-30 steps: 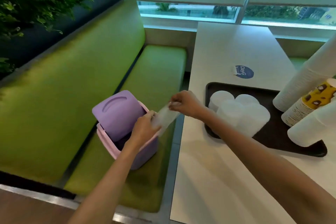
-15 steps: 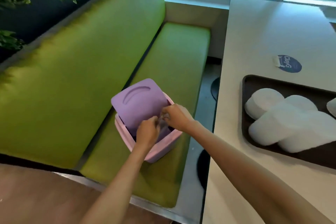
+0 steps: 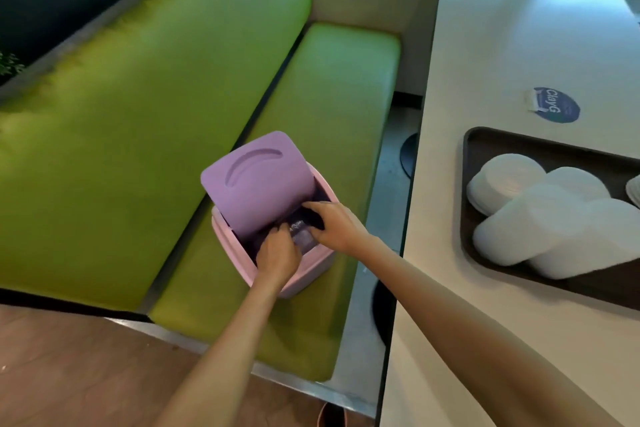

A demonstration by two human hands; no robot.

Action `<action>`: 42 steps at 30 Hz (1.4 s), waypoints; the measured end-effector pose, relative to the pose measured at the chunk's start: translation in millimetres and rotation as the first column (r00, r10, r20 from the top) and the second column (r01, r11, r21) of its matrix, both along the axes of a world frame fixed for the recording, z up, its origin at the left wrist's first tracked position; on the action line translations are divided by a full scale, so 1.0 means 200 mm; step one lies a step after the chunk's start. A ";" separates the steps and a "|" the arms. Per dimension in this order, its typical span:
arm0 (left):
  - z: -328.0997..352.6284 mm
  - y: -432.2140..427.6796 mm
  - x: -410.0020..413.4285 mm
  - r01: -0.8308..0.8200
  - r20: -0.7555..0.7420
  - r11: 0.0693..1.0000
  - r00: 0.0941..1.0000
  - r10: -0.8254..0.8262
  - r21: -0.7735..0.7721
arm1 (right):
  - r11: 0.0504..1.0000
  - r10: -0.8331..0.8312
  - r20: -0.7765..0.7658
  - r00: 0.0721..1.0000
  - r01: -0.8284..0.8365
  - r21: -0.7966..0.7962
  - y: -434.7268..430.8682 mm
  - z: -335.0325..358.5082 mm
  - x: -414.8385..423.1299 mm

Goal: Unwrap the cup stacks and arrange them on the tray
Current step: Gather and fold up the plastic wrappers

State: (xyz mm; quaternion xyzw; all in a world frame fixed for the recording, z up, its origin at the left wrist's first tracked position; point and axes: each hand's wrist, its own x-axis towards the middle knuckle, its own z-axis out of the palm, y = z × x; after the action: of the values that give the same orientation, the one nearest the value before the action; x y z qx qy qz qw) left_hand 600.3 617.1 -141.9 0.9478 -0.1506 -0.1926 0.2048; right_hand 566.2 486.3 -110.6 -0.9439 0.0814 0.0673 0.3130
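Two hands meet over the lilac plastic bin (image 3: 304, 276) on the green bench (image 3: 332, 97): the left hand (image 3: 277, 255) pinches a crumpled clear wrapper (image 3: 300, 231) inside it, while the right hand (image 3: 337, 229) reaches in beside it, grip hidden. Disposal seems the step in hand; next, release and return to the dark tray (image 3: 485, 139), where smooth white tapered cup stacks (image 3: 540, 222) lie sideways

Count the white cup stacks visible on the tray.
5 on the tray: back left stack, back middle stack, front left stack, front right stack, and an edge stack cut off at right. More may be hidden.
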 end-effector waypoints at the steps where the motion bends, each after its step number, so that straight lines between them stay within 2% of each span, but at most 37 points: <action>1: 0.01 -0.01 -0.01 -0.008 0.015 1.000 1.000 0.008 -0.022 | 1.000 -0.018 0.023 1.000 0.018 0.009 -0.01 0.02 -0.02; 6: 0.17 -0.14 -0.13 -0.039 0.107 0.970 0.992 0.066 -0.240 | 0.989 -0.129 0.097 0.987 0.121 0.088 -0.10 0.11 -0.16; 10: 0.31 -0.25 -0.27 -0.010 0.190 0.892 0.976 0.107 -0.452 | 0.969 -0.233 0.144 0.962 0.218 0.114 -0.21 0.19 -0.33; 15: 0.48 -0.45 -0.55 0.139 0.228 0.785 0.974 0.003 -0.604 | 0.944 -0.329 0.210 0.920 0.315 0.101 -0.39 0.29 -0.70; 28: 0.53 -1.04 -1.39 0.432 0.237 0.671 0.900 -0.367 -0.603 | 0.828 -0.558 0.194 0.807 0.557 0.067 -0.96 0.43 -1.73; 32: 0.48 -1.19 -1.56 0.511 0.206 0.674 0.851 -0.482 -0.533 | 0.805 -0.593 0.106 0.798 0.593 0.038 -1.09 0.41 -1.98; 35: 0.43 -1.29 -1.69 0.562 0.159 0.680 0.812 -0.561 -0.471 | 0.789 -0.613 -0.042 0.789 0.607 -0.095 -1.21 0.35 -2.19; 39: 0.37 -1.39 -1.84 0.615 0.097 0.679 0.765 -0.636 -0.399 | 0.811 -0.582 -0.241 0.776 0.537 -0.230 -1.31 0.27 -2.43; 42: 0.33 -1.44 -1.92 0.626 0.058 0.681 0.751 -0.658 -0.380 | 0.821 -0.568 -0.302 0.765 0.503 -0.269 -1.34 0.22 -2.54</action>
State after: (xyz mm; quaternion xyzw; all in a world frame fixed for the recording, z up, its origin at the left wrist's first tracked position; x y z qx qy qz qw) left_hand 216.0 328.7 -76.2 0.7680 -0.4984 -0.2589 0.3079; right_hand 57.4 217.7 -67.4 -0.8741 0.4109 0.1438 0.2154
